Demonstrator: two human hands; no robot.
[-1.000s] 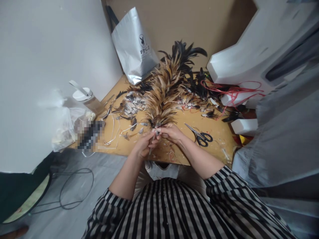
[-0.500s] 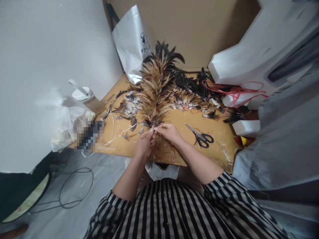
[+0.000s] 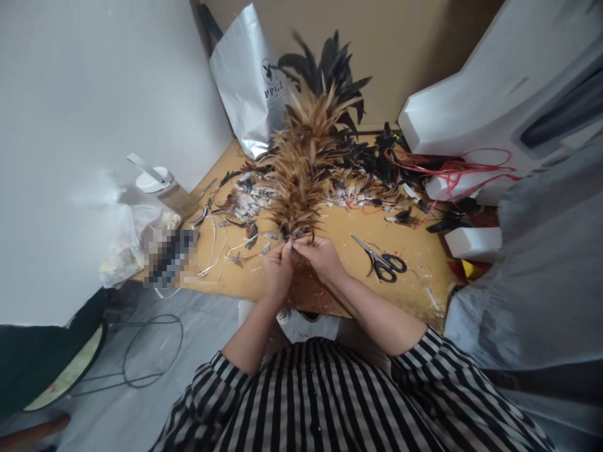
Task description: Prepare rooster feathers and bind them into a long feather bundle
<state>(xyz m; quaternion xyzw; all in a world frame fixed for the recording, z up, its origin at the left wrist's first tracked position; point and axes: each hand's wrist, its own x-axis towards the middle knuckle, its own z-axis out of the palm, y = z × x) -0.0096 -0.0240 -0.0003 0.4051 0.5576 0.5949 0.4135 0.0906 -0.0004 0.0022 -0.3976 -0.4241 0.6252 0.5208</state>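
A long feather duster [image 3: 304, 163] with brown plumes and black feathers at its far end stretches away from me over the table. My left hand [image 3: 277, 267] is closed around its near end, just below the lowest feathers. Thumb and fingers of my right hand [image 3: 325, 258] pinch the same spot, touching the left fingertips. Whatever thin piece lies between the fingertips is too small to make out. Black-handled scissors [image 3: 384, 262] lie partly open to the right of my right hand. Loose feathers [image 3: 252, 201] are heaped left of the duster, with more feathers [image 3: 358, 188] on its right.
Red string [image 3: 452, 169] tangles over white blocks at the right. A silver bag [image 3: 245, 81] leans at the back of the wooden table [image 3: 235, 276]. On the left stand a lidded jug [image 3: 164, 185] and a plastic bag [image 3: 122, 245]. A person's limb [image 3: 38, 433] shows at lower left.
The duster's black far end has swung upward and to the right, and its plumes have turned. Both hands stay together at the near end, with the left hand more upright.
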